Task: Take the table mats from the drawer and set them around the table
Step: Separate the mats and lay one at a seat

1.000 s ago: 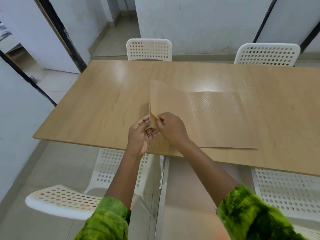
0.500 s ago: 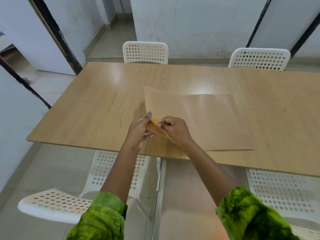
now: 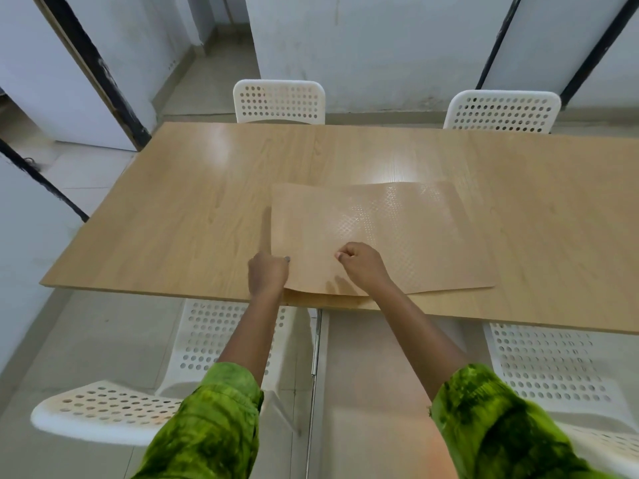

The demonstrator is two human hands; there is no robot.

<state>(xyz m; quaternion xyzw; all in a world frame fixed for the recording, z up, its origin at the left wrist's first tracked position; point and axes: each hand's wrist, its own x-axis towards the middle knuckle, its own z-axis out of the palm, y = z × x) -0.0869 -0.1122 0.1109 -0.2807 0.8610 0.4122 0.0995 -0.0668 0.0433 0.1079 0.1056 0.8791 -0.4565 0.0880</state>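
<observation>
A stack of thin tan table mats (image 3: 380,229) with a dotted texture lies on the wooden table (image 3: 193,209), close to its near edge. The top mat's near edge is bowed up, and a lower mat (image 3: 332,301) shows beneath it. My left hand (image 3: 268,274) pinches the top mat at its near left corner, thumb on top. My right hand (image 3: 363,267) grips the same mat a little to the right, with fingers curled. Finger shadows show through the sheet below that hand.
White perforated chairs stand at the far side (image 3: 279,102) (image 3: 503,110) and at the near side (image 3: 214,340) (image 3: 549,361). A white chair back (image 3: 103,413) is at the lower left. Grey walls and a dark-framed doorway (image 3: 96,67) lie beyond the table's left end.
The lifted left corner of the top mat has come down to lie flatter. My hands have moved apart along its near edge.
</observation>
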